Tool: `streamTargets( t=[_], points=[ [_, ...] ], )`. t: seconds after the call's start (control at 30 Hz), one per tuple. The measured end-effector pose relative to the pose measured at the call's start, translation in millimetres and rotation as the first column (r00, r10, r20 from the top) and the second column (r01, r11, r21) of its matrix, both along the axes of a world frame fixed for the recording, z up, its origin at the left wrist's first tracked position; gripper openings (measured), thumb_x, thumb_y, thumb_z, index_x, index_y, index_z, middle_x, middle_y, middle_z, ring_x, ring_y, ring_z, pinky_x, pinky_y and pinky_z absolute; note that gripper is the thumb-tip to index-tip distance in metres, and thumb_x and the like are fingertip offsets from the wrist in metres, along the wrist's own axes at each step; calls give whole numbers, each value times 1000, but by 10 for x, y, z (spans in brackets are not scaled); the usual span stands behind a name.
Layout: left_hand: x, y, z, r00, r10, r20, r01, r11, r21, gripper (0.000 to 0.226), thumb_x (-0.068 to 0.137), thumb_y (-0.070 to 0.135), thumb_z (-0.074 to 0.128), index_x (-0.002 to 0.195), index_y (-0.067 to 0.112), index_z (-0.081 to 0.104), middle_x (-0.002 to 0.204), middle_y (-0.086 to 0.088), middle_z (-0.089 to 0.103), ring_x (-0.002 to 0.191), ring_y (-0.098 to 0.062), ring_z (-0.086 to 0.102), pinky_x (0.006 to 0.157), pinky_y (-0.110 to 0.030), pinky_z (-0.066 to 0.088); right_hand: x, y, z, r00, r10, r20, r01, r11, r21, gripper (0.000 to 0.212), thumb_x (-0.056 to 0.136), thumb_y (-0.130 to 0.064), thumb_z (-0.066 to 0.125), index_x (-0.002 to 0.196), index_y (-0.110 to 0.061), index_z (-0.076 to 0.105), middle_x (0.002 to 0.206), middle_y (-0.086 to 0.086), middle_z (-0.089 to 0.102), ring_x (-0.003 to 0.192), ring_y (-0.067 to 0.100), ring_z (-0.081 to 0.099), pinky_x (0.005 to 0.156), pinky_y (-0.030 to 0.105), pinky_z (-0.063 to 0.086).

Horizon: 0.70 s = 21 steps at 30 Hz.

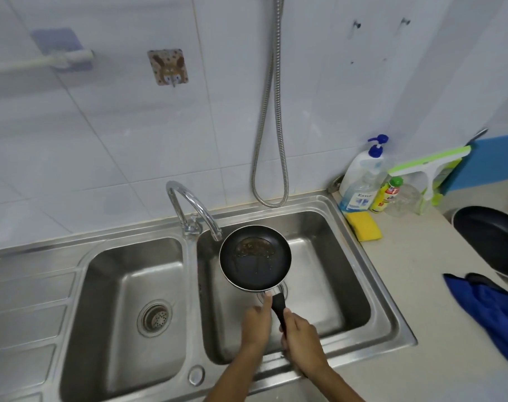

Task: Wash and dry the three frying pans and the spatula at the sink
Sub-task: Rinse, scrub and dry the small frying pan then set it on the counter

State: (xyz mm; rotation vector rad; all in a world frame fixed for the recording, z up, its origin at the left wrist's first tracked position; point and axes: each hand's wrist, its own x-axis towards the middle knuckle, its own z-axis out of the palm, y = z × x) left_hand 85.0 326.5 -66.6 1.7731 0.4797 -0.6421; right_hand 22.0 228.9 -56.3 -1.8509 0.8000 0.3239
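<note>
Nearest to us, our right hand (300, 335) is curled tight round the black handle (278, 307) of a small frying pan (255, 256). Our left hand (257, 320) lies just beside it, with one straight finger touching the metal where the handle meets the pan; the other fingers are hidden, so we cannot tell whether they grip anything. The pan is held over the right basin (328, 274) of the steel sink (81, 256), above its drain and just under the spout of the tap (194, 210). Its inside is black within a thin silver rim, and a brown, greasy patch sits in the far half. We count two frying pans: this one, and a larger frying pan (490, 242) on the counter (415, 285) at the right edge, partly cut off. The sink has two basins, the left basin (125, 300) with a strainer in its drain. One blue cloth (490, 314) lies on the counter. Farther back are one yellow sponge (364, 226), three bottles (363, 166) and one green squeegee (429, 166). A metal hose (271, 126) loops down the tiled wall.
</note>
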Motion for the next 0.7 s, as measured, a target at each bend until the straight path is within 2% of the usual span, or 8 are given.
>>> streamTargets(
  t=[0.1,0.17,0.23,0.33,0.4,0.53,0.6,0.7],
  points=[
    [-59,-198,94,991,5,-131,-26,986,-164,52,95,55,62,71,9,66,69,-8,69,67,-21,67,64,-30,54,11,53,131,999,-29,25,28,998,53,47,103,-42,31,82,-23,68,64,-2,67,52,11,61,50,27,45],
    [-60,-274,142,995,50,-89,-70,970,-231,44,96,44,65,73,7,67,69,-8,69,65,-19,67,62,-27,54,-1,62,236,998,-39,55,37,998,44,44,105,-38,29,89,-25,69,71,-2,71,58,10,66,50,23,47],
    [-62,-326,191,997,72,-42,-80,962,-262,42,99,38,63,73,6,66,67,-9,67,60,-17,64,55,-22,52,-20,24,309,995,-3,95,0,1000,29,43,105,-37,29,92,-25,68,68,0,70,55,9,65,48,22,46],
    [-51,-388,213,994,90,-54,-102,949,-298,40,98,41,63,76,8,66,69,-10,66,60,-17,63,57,-25,52,-58,-239,298,971,197,135,-178,974,-140,40,104,-47,32,98,-30,67,81,-2,74,71,10,68,64,26,53],
    [-46,-433,224,995,97,-30,-102,956,-274,41,98,42,63,79,6,69,71,-12,70,63,-18,66,59,-25,53,-17,-560,304,957,266,119,-237,947,-218,39,102,-52,35,92,-29,64,80,-7,73,69,11,68,70,35,57],
    [-81,-566,215,984,176,-36,-179,942,-283,34,99,34,64,83,5,66,65,-9,60,49,-15,56,47,-24,48,320,-1300,400,951,286,121,-240,925,-295,33,103,-45,43,84,-26,62,75,-6,71,60,11,67,66,35,59],
    [-98,-644,220,978,199,-58,-207,938,-279,35,99,34,64,82,4,59,59,-6,52,44,-14,47,41,-24,44,552,-1666,377,935,333,120,-256,871,-419,34,103,-47,43,81,-25,58,74,-8,68,66,13,66,69,39,57],
    [-143,-787,229,972,224,-69,-234,936,-264,38,99,35,64,80,3,55,53,-3,46,41,-14,42,39,-24,42,888,-2090,288,911,400,96,-279,771,-572,34,102,-46,43,82,-21,54,80,-1,69,76,25,65,68,39,53]
  ],
)
